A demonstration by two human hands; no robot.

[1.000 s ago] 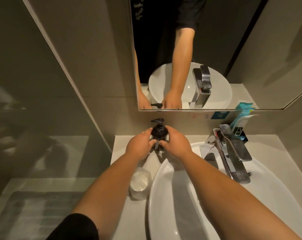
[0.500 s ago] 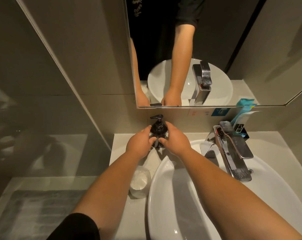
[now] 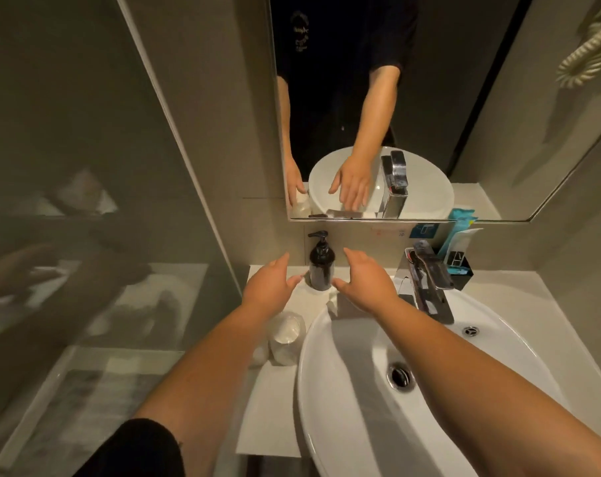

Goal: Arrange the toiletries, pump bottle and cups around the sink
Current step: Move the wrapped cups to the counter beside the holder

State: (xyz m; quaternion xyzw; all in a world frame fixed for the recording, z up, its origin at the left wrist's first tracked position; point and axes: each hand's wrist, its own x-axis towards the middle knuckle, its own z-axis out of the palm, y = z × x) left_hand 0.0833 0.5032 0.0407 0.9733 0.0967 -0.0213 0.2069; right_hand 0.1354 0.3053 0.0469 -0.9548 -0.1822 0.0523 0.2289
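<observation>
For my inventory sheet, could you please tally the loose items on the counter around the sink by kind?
Dark brown plastic pump bottle: 1
Clear plastic-wrapped cups: 1 visible stack; number of cups unclear
Black toiletry holder with blue packets: 1
Total: 3

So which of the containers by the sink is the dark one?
The pump bottle, standing upright between both open hands; the wrapped cups nearer the person are white.
</observation>
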